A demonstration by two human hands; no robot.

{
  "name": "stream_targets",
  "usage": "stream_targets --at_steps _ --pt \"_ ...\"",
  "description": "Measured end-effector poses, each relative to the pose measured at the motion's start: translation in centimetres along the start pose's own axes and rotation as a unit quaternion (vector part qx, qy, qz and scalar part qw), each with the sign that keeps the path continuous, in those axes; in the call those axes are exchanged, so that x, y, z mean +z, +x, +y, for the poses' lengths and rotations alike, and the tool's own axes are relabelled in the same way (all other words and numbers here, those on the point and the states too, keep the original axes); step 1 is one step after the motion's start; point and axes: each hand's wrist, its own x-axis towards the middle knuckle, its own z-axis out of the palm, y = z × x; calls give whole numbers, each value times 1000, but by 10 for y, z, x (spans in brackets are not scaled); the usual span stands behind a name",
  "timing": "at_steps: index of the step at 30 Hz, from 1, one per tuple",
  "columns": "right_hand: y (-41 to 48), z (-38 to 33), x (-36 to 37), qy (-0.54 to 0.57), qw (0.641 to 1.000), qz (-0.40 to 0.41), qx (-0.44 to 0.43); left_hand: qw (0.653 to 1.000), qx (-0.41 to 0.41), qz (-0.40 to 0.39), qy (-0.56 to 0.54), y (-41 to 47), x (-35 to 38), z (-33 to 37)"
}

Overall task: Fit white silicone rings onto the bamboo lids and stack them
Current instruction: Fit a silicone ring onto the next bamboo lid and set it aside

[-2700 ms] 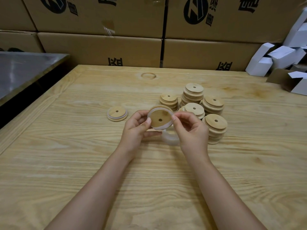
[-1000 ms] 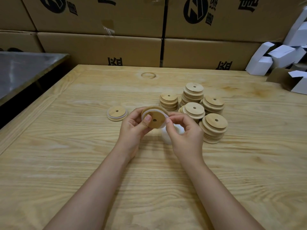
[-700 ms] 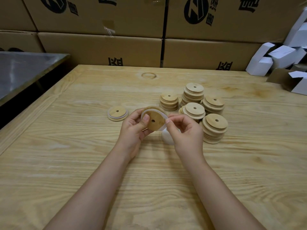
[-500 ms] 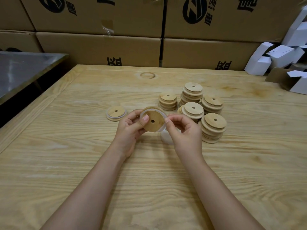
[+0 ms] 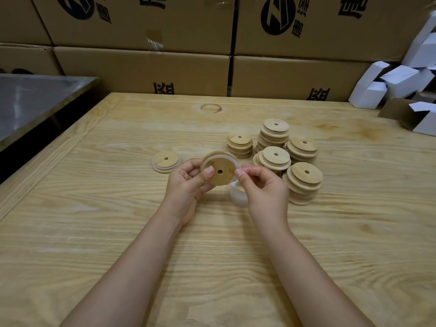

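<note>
Above the middle of the tabletop (image 5: 113, 232), the left hand (image 5: 187, 187) gripped a bamboo lid (image 5: 221, 178) tilted toward the person. Its thumb pressed the lid's face beside the centre hole, and its fingers curled behind. The right hand (image 5: 265, 188) pinched the white silicone ring (image 5: 212, 158) at the lid's right edge between thumb and forefinger. Loose rings (image 5: 237, 197) lay beneath, a ringed lid (image 5: 166, 161) sat to the left, and five lid stacks (image 5: 304, 182) stood to the right.
</note>
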Motion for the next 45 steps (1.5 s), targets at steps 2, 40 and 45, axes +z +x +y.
stream_targets --at_steps 2,40,45 --pt "0 -1 0 4 1000 -4 6 1000 -8 5 -6 0 1 1" --pt "-3 5 -11 -374 758 -70 -530 984 -150 50 78 0 1 11" --pt "-6 3 -5 -374 766 -83 -516 984 -162 49 56 2 -2 11"
